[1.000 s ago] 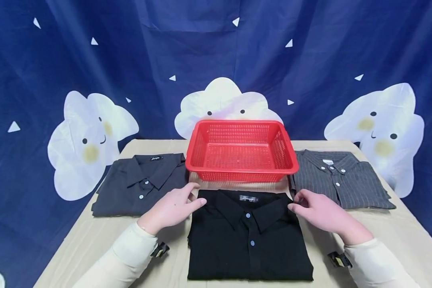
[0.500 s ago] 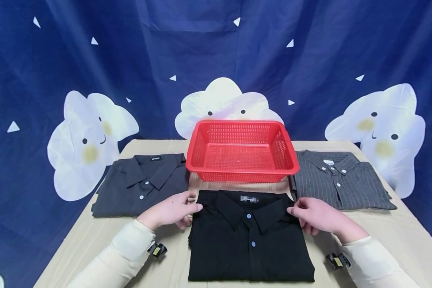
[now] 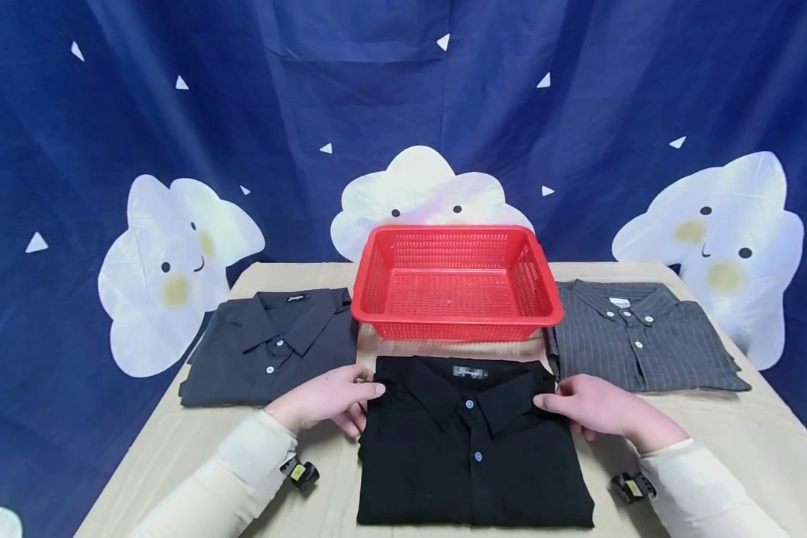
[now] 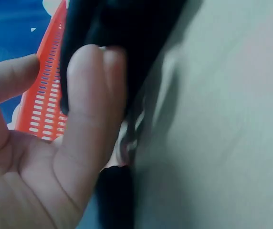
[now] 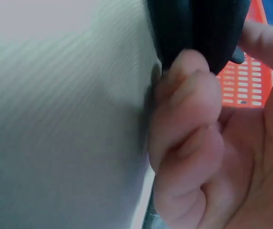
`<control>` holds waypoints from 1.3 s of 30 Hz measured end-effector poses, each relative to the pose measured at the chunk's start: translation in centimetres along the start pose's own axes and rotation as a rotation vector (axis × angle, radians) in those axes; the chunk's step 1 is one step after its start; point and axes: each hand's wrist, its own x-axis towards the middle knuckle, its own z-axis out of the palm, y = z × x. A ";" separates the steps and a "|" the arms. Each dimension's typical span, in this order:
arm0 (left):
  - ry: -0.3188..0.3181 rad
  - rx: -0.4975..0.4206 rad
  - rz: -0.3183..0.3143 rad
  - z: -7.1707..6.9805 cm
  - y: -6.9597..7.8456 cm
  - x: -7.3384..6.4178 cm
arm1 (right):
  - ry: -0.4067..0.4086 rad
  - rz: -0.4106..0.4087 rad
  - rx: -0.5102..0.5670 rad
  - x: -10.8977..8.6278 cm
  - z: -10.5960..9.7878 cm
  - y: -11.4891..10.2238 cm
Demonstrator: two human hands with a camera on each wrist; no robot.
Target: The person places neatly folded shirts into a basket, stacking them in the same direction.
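Note:
A folded black shirt (image 3: pixel 474 478) with a collar and pale buttons lies on the table, collar away from me. My left hand (image 3: pixel 329 396) holds its left edge near the collar, thumb over the top and fingers against the side. In the left wrist view, the fingers (image 4: pixel 91 95) overlap the dark folded layers. On the opposite edge my right hand (image 3: pixel 595 407) grips the shirt, its thumb on the upper face. The right wrist view shows curled fingers (image 5: pixel 189 119) at the lower edge of the cloth.
Behind the black shirt stands a red plastic basket (image 3: pixel 457 330) with nothing in it. A dark grey folded shirt (image 3: pixel 232 355) lies at left, a striped grey one (image 3: pixel 679 347) at right. A blue curtain (image 3: pixel 403 97) with clouds hangs behind the table (image 3: pixel 155 456).
Both hands have lowered slightly and closed in on the shirt's sides, the fingers dropping to its edges. The shirt lies in about the same place; the view has shifted a little.

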 end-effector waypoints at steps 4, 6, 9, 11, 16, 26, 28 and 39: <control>0.009 -0.075 0.004 0.1 -0.7 0.4 | -0.096 -0.046 0.082 0.1 -0.1 0.1; 0.000 -0.095 0.000 0.1 -0.9 0.6 | -0.118 -0.071 0.122 0.1 -0.2 0.1; -0.020 -0.086 0.004 0.2 -0.9 0.8 | -0.125 -0.089 0.198 0.1 0.0 0.0; -0.025 -0.061 0.007 0.3 -0.8 1.0 | -0.129 -0.083 0.264 0.1 0.1 0.1; 0.025 0.146 0.033 0.8 -0.2 0.9 | -0.146 -0.031 0.401 0.1 0.5 0.5; 0.143 0.653 0.260 2.1 1.2 0.2 | -0.108 -0.089 0.365 -0.5 1.0 0.2; 0.146 0.630 0.244 2.2 1.3 -0.1 | -0.092 -0.096 0.372 -0.7 1.1 0.0; 0.092 0.482 0.226 2.2 1.1 -0.6 | -0.117 -0.105 0.476 -1.3 1.1 -0.1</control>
